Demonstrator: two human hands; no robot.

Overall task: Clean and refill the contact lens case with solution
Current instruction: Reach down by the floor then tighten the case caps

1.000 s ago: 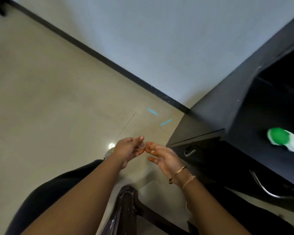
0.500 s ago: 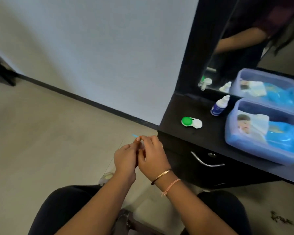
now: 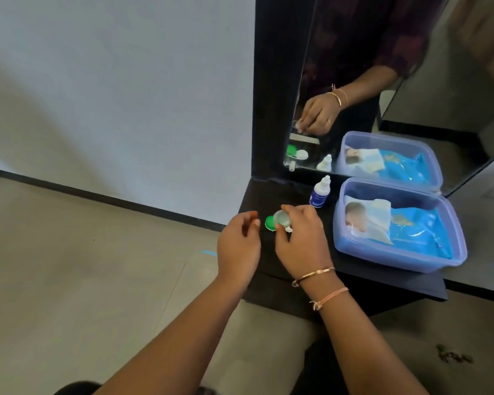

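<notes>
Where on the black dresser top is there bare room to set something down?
Free: the back left corner of the dresser top, between mirror frame, bottle and lens case; and the front strip before the blue box. Crowded: the gap between bottle, box and the right hand holding a cap.

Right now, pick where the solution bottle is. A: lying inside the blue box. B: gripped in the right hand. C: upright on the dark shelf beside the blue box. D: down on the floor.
C: the solution bottle stands upright, capped, on the dark shelf just left of the blue box; the right hand grips the lens case instead.
</notes>
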